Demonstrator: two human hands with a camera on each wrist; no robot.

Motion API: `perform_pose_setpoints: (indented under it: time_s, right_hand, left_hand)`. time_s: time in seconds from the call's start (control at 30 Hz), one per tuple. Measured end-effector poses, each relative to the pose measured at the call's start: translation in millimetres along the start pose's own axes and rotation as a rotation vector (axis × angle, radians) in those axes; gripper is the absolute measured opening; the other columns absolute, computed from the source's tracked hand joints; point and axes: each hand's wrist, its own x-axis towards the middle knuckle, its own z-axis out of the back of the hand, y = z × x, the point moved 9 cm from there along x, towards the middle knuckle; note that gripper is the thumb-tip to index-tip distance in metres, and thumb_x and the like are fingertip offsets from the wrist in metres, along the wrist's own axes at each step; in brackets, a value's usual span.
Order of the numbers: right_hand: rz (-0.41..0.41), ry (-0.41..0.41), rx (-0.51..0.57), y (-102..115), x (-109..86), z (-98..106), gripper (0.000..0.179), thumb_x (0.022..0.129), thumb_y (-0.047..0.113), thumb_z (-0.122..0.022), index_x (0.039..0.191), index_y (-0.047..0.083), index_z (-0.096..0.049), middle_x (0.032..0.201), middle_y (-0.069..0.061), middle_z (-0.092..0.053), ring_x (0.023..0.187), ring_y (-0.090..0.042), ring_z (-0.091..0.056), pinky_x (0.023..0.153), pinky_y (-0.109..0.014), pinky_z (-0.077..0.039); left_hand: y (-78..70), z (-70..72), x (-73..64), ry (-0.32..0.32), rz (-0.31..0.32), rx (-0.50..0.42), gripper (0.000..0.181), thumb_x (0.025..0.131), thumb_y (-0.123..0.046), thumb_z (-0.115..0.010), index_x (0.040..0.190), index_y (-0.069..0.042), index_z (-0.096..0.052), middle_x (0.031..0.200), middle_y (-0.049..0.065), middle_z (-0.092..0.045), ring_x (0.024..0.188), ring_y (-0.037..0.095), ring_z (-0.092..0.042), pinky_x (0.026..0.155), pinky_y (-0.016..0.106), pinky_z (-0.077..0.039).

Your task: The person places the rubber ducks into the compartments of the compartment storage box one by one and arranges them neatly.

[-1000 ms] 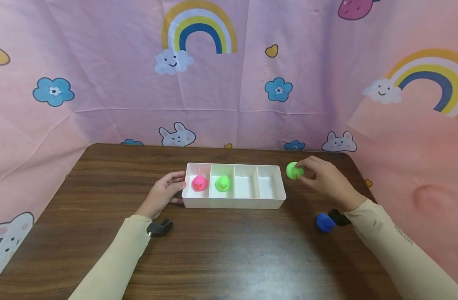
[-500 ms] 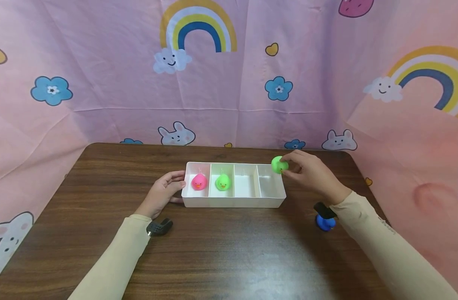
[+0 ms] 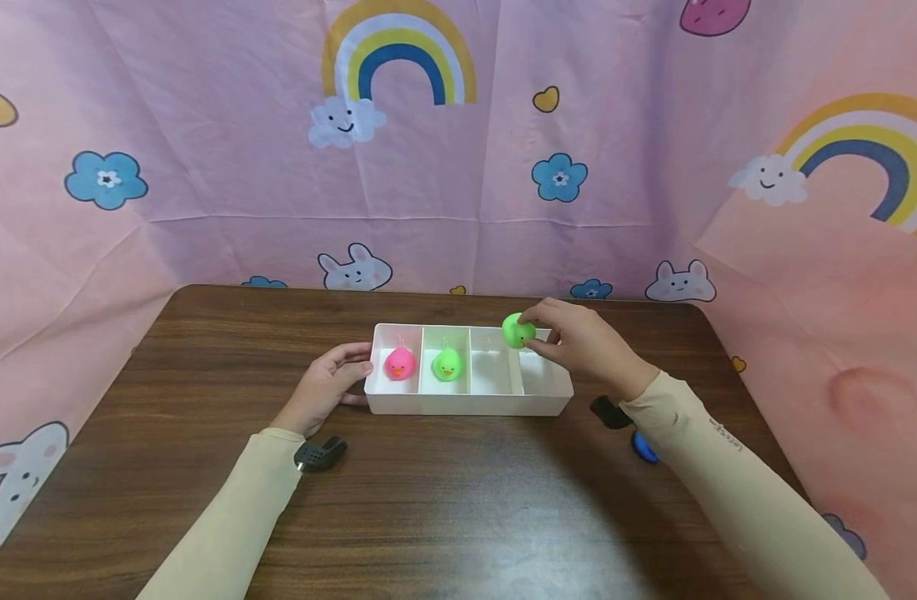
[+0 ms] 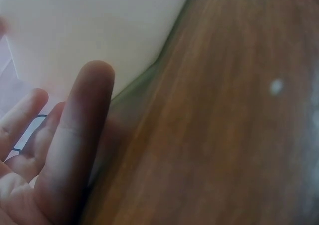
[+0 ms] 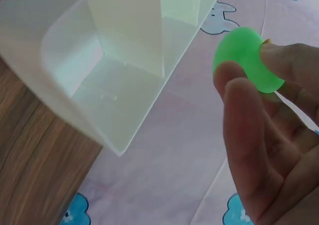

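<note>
My right hand [image 3: 578, 337] pinches a green rubber duck [image 3: 518, 331] between thumb and fingertips. It holds the duck above the rear rim of a white divided box [image 3: 469, 406], near the wall between the two right compartments. In the right wrist view the green duck [image 5: 244, 58] shows between the fingertips, apart from the box. A pink rubber duck [image 3: 400, 364] sits in the leftmost compartment. Another green duck [image 3: 448, 365] sits in the second. My left hand [image 3: 322, 385] rests against the box's left end, its fingers fairly straight, as the left wrist view also shows.
A blue rubber duck [image 3: 644, 447] stands on the brown table [image 3: 428, 500] to the right, partly hidden under the right sleeve [image 3: 714, 454]. A printed cloth [image 3: 443, 183] hangs behind the table.
My right hand has carried the green duck leftward, from right of the box to over its rear rim. The right forearm now covers more of the blue duck. My left hand stays put.
</note>
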Motion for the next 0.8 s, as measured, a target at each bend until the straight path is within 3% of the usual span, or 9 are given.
perform_pose_setpoints:
  time_s: [0.23,0.8]
  right_hand:
    - [0.040,0.034,-0.055,7.7,11.0,-18.2,0.029,0.091,0.014,-0.081,0.119,0.012,-0.072,0.116,-0.001,-0.070,0.089,-0.018,-0.066,0.074,-0.033,-0.058]
    - [0.044,0.202,-0.101,0.2,27.9,-61.9,0.028,0.093,0.019,-0.079,0.120,0.012,-0.073,0.117,-0.001,-0.070,0.101,-0.018,-0.066,0.088,-0.038,-0.057]
  left_hand:
    - [0.5,-0.1,-0.2,-0.008,0.011,-0.004,0.058,0.103,-0.032,-0.065,0.151,-0.004,-0.046,0.147,0.022,-0.050,0.111,0.022,-0.067,0.084,0.040,-0.064]
    - [1.5,0.6,0.2,-0.016,0.021,0.001,0.058,0.103,-0.033,-0.066,0.150,-0.004,-0.048,0.146,0.022,-0.051,0.114,0.027,-0.066,0.084,0.041,-0.064]
